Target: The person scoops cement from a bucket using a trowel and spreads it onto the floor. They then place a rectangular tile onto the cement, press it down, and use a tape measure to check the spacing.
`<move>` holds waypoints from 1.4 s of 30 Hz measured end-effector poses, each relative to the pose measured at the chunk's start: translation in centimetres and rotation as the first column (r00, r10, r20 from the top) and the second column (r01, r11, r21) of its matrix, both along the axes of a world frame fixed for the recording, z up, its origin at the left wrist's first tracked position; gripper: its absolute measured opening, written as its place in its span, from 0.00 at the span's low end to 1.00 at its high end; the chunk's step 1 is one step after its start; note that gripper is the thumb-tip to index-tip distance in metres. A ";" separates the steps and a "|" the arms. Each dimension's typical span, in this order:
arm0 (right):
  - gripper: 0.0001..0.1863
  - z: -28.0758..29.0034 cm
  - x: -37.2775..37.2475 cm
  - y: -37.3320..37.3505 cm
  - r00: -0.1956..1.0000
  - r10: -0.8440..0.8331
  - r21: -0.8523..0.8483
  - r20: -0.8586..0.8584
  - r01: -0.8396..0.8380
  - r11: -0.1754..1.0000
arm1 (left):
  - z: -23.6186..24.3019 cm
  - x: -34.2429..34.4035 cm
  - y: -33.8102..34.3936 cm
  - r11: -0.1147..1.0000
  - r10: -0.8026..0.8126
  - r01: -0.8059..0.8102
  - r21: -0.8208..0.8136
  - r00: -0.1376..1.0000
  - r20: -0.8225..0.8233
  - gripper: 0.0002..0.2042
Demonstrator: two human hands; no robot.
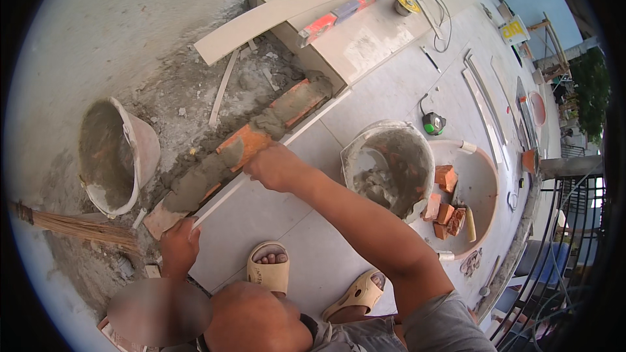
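Note:
A low row of orange bricks point(246, 146), smeared with wet grey mortar point(190, 188), runs diagonally beside the tiled floor. Along its floor side lies a long, thin white strip point(222, 195). My right hand point(277, 166) is closed over the strip at mid-row, its knuckles against an orange brick; its fingertips are hidden. At the strip's near end, my left hand point(178, 245) is closed round it beside the last brick point(163, 219). A mortar-caked bucket point(420, 205) stands right of my right forearm, with grey mortar and a brick-coloured patch inside.
Another bucket point(145, 146) leans at left, above a twig broom point(85, 229). Broken bricks point(446, 214) lie in a round basin point(493, 189). A spirit level point(345, 10) and an angle grinder point(407, 2) rest on a tiled step point(365, 49). A green-black tool point(433, 123) sits on the floor.

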State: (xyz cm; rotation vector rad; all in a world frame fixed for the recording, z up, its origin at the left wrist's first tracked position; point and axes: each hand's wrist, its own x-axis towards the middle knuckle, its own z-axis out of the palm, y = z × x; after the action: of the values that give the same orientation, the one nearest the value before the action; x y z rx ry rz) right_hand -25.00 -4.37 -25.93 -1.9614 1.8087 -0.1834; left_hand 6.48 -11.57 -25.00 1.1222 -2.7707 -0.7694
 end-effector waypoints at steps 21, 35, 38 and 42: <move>0.13 -3.0 -1.8 -1.4 0.999 -0.037 0.028 -0.020 0.038 0.999 | -5.0 -1.6 -1.3 1.000 -0.022 0.022 -0.005 0.997 0.071 0.09; 0.06 11.3 -0.6 19.1 1.000 -0.013 -0.027 0.015 0.014 1.000 | -6.2 -1.6 -1.5 0.998 -0.029 0.032 -0.048 0.998 0.059 0.09; 0.06 14.8 -0.5 26.9 0.985 -0.156 0.187 0.080 0.138 0.972 | -6.2 -2.8 -1.4 0.996 -0.057 0.060 -0.060 0.998 0.036 0.10; 0.10 16.7 -0.9 31.5 0.921 -0.372 0.228 0.116 0.340 0.913 | -6.1 -2.2 -1.3 0.993 -0.040 0.046 -0.107 0.997 0.061 0.12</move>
State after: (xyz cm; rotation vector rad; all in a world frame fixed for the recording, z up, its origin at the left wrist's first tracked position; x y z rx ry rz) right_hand -25.92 27.11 -9.18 -1.4234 1.9798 -0.2507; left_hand 4.31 -12.90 -31.09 1.0865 -2.8547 -0.5911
